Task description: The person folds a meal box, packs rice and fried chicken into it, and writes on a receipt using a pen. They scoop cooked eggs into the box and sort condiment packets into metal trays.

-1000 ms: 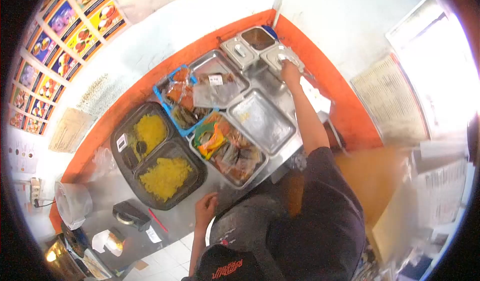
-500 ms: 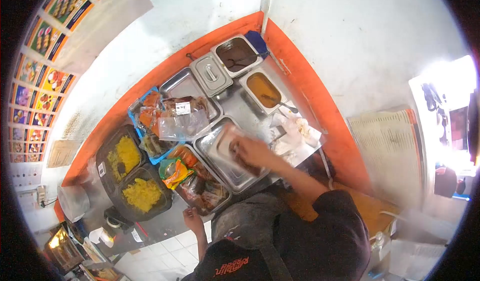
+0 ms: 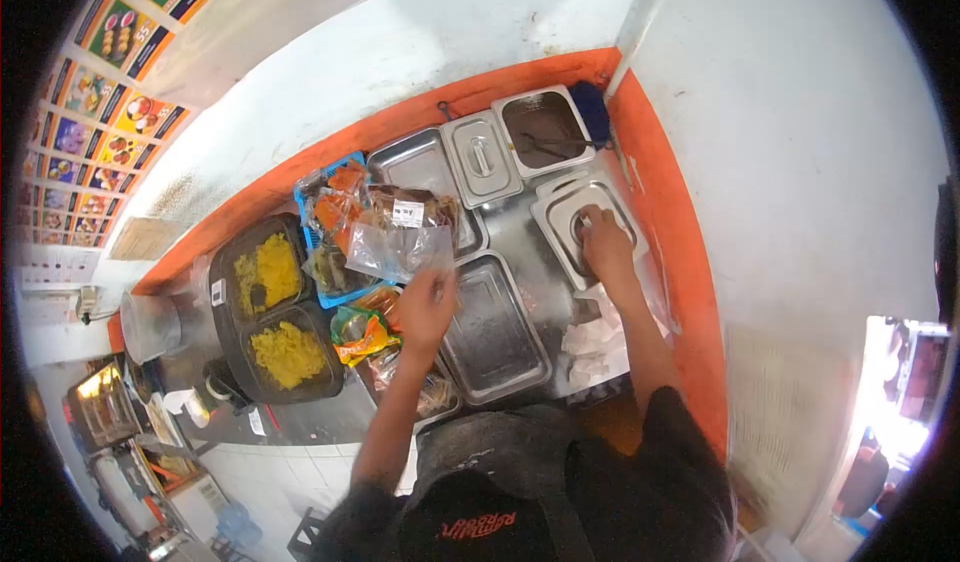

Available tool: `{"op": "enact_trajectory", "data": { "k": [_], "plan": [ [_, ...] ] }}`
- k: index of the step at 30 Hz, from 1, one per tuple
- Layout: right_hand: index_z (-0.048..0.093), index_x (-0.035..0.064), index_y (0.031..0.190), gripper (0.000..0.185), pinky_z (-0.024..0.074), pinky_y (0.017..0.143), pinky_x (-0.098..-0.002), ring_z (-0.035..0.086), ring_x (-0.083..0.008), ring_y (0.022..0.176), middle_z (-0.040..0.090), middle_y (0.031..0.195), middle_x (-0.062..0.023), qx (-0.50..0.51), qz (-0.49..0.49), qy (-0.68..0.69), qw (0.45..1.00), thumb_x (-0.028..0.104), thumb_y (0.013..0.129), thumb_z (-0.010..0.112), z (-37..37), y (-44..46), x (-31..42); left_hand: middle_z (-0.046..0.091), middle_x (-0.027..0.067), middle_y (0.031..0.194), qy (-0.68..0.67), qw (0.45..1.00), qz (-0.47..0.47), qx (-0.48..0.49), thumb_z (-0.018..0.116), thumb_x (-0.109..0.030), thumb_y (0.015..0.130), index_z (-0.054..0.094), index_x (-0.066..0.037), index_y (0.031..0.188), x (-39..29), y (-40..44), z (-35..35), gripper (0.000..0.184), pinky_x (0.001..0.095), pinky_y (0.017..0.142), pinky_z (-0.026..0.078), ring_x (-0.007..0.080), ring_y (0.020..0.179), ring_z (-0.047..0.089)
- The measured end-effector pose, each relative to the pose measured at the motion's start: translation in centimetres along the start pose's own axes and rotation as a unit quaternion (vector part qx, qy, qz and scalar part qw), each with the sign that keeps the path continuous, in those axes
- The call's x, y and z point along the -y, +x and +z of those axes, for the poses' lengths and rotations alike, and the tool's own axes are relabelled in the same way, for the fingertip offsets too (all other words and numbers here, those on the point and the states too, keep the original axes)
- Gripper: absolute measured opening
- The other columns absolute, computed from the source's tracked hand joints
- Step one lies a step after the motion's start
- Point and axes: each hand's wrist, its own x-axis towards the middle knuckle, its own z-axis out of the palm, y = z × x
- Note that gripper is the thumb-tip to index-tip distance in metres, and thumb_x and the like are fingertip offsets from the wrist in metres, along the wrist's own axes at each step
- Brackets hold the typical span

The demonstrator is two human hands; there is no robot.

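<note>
My right hand [image 3: 604, 246] is closed around the handle of a steel lid [image 3: 570, 197]. That lid lies over the rectangular container at the right of the counter, hiding its contents. My left hand [image 3: 427, 307] is raised beside the lower right edge of a clear plastic bag [image 3: 385, 252] with a white label. Its fingers look bent but blurred, and contact with the bag is unclear. Just right of this hand is a bare steel tray [image 3: 495, 332]. Below and left of it, a tray of packaged food [image 3: 425, 392] holds a green and orange packet [image 3: 360, 334].
A dark sauce container [image 3: 545, 132] with a utensil in it stands at the back, beside a lidded container [image 3: 482, 159]. White paper [image 3: 600, 347] lies near the right wall. Black trays of yellow food [image 3: 287, 355] and a blue basket [image 3: 300, 202] are to the left.
My right hand has moved from above the steel tray to the right-hand container, and a lid now covers its orange-brown sauce. My left hand has risen from the counter's front edge toward the plastic bag.
</note>
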Motion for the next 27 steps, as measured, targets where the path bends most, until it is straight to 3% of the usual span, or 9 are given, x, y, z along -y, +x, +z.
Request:
{"op": "enact_trajectory", "data": {
  "k": [3, 8, 11, 15, 17, 21, 24, 27],
  "plan": [
    [0.051, 0.0103, 0.118, 0.027, 0.0528, 0.07, -0.0501, 0.066, -0.0427, 0.081, 0.059, 0.105, -0.0232, 0.0, -0.017, -0.019, 1.0, 0.012, 0.091, 0.054, 1.5, 2.0, -0.5, 0.07, 0.018, 0.083, 0.186, 0.978, 0.019, 0.092, 0.061, -0.039, 0.09, 0.07, -0.003, 0.085, -1.6, 12.2, 7.1, 0.038, 0.0446, 0.066, 0.053, 0.0359, 0.076, 0.068],
    [0.063, 0.0113, 0.116, 0.032, 0.0518, 0.08, -0.0492, 0.064, -0.0412, 0.092, 0.054, 0.115, -0.023, -0.022, -0.053, 0.033, 0.998, 0.025, 0.087, 0.065, -0.2, 1.4, -0.7, 0.071, 0.021, 0.086, 0.269, 0.947, -0.029, 0.174, 0.065, -0.036, 0.084, 0.072, 0.0, 0.088, 1.3, 21.5, 13.1, 0.037, 0.0453, 0.072, 0.056, 0.0359, 0.083, 0.071],
    [0.065, 0.011, 0.114, 0.03, 0.0514, 0.082, -0.0464, 0.064, -0.0373, 0.093, 0.057, 0.113, -0.0171, -0.025, 0.014, 0.103, 0.994, 0.026, 0.088, 0.066, -2.3, 0.6, 0.1, 0.072, 0.0213, 0.089, 0.235, 0.953, -0.066, 0.178, 0.068, -0.03, 0.077, 0.072, -0.001, 0.087, 2.1, 22.2, 11.8, 0.032, 0.0441, 0.074, 0.057, 0.0361, 0.084, 0.071],
    [0.066, 0.0095, 0.111, 0.027, 0.0512, 0.081, -0.0434, 0.065, -0.0332, 0.093, 0.061, 0.107, -0.0121, -0.009, 0.014, 0.163, 0.987, 0.025, 0.09, 0.066, -3.6, 0.3, 1.5, 0.071, 0.0224, 0.092, 0.259, 0.946, -0.055, 0.185, 0.072, -0.03, 0.072, 0.072, 0.0, 0.087, 1.6, 21.8, 12.1, 0.033, 0.0443, 0.073, 0.057, 0.037, 0.085, 0.071],
    [0.068, 0.0082, 0.107, 0.023, 0.0508, 0.08, -0.0425, 0.065, -0.0308, 0.094, 0.063, 0.102, -0.0104, -0.033, -0.015, 0.262, 0.964, 0.024, 0.09, 0.066, -3.0, 0.4, 2.2, 0.071, 0.0226, 0.093, 0.243, 0.949, -0.076, 0.187, 0.074, -0.032, 0.072, 0.072, 0.0, 0.086, 1.4, 21.8, 12.4, 0.035, 0.0442, 0.074, 0.057, 0.0367, 0.086, 0.071],
    [0.068, 0.0084, 0.106, 0.02, 0.0513, 0.079, -0.0419, 0.065, -0.0327, 0.091, 0.064, 0.098, -0.0119, -0.085, -0.085, 0.216, 0.969, 0.021, 0.091, 0.062, -0.3, 2.8, 4.5, 0.071, 0.0251, 0.095, 0.142, 0.961, -0.159, 0.174, 0.077, -0.032, 0.071, 0.073, 0.003, 0.09, 2.1, 21.2, 12.8, 0.04, 0.0453, 0.075, 0.056, 0.0392, 0.087, 0.07],
    [0.065, 0.0065, 0.104, 0.017, 0.053, 0.076, -0.0447, 0.066, -0.0371, 0.089, 0.065, 0.093, -0.016, -0.108, -0.169, 0.143, 0.969, 0.015, 0.092, 0.057, 4.6, 8.6, 7.5, 0.069, 0.0263, 0.083, 0.113, 0.975, -0.138, 0.133, 0.073, -0.034, 0.075, 0.073, 0.002, 0.086, 2.0, 19.0, 11.2, 0.038, 0.0455, 0.073, 0.055, 0.0406, 0.078, 0.069],
    [0.062, 0.0043, 0.104, 0.018, 0.0548, 0.073, -0.0492, 0.067, -0.0387, 0.087, 0.066, 0.094, -0.0198, -0.065, -0.164, 0.062, 0.982, 0.015, 0.093, 0.053, 6.6, 13.2, 10.4, 0.067, 0.0256, 0.074, 0.028, 0.99, -0.125, 0.058, 0.069, -0.033, 0.08, 0.073, 0.002, 0.083, 2.2, 15.4, 9.0, 0.035, 0.0445, 0.069, 0.054, 0.0401, 0.072, 0.068]
  ]
}}
